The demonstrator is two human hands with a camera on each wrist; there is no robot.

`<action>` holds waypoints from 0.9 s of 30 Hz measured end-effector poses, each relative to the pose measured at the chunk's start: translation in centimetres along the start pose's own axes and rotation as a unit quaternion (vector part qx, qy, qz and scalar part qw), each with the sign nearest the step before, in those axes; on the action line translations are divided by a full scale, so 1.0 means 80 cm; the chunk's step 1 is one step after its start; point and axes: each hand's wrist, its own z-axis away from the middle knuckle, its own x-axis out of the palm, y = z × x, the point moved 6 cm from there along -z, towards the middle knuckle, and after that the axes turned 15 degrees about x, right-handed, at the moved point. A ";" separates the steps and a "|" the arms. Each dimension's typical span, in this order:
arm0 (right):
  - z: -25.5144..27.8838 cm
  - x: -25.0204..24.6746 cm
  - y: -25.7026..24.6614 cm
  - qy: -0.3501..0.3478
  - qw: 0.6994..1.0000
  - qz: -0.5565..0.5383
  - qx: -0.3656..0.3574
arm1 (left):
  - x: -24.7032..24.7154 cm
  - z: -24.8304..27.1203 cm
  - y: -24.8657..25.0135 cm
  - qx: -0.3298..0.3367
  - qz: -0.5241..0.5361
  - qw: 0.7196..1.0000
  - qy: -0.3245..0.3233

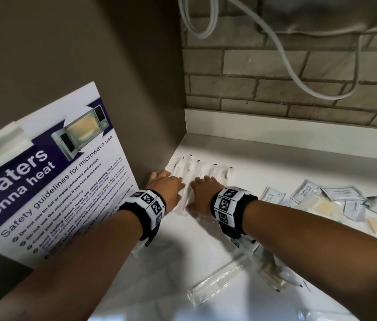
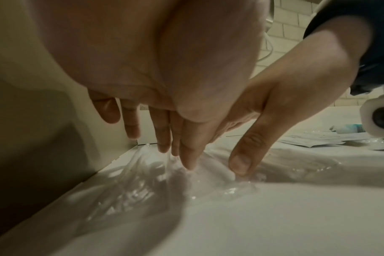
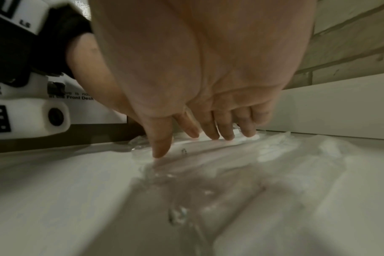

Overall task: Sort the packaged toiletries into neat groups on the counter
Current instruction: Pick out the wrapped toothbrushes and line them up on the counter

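Several clear-wrapped toothbrush packets (image 1: 196,170) lie side by side in the far left corner of the white counter (image 1: 183,256). My left hand (image 1: 166,184) and right hand (image 1: 202,185) rest flat on them with straight fingers, close together. In the left wrist view the left hand (image 2: 164,143) has its fingertips (image 2: 188,162) down on the crinkled plastic packets (image 2: 143,181), with the right hand's thumb beside them. The right hand (image 3: 200,133) in its wrist view presses its fingertips (image 3: 213,136) onto the same plastic packets (image 3: 219,155). Neither hand grips anything.
A pile of white sachets and cream soap packets (image 1: 336,205) sits at the right. More clear-wrapped long packets (image 1: 220,279) lie near the front. A microwave safety poster (image 1: 50,177) leans on the brown wall at left. A brick wall (image 1: 275,77) with a hanging cable stands behind.
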 end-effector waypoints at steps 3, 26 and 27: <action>-0.001 0.000 0.001 -0.001 1.000 -0.003 -0.002 | -0.001 0.001 0.001 0.005 -0.019 1.000 -0.005; 0.007 -0.005 -0.035 -0.003 0.998 0.010 -0.059 | 0.002 0.000 -0.016 -0.064 0.012 0.997 -0.040; 0.005 -0.002 -0.035 -0.006 0.998 0.012 -0.057 | 0.003 -0.002 -0.016 -0.056 0.003 0.998 -0.041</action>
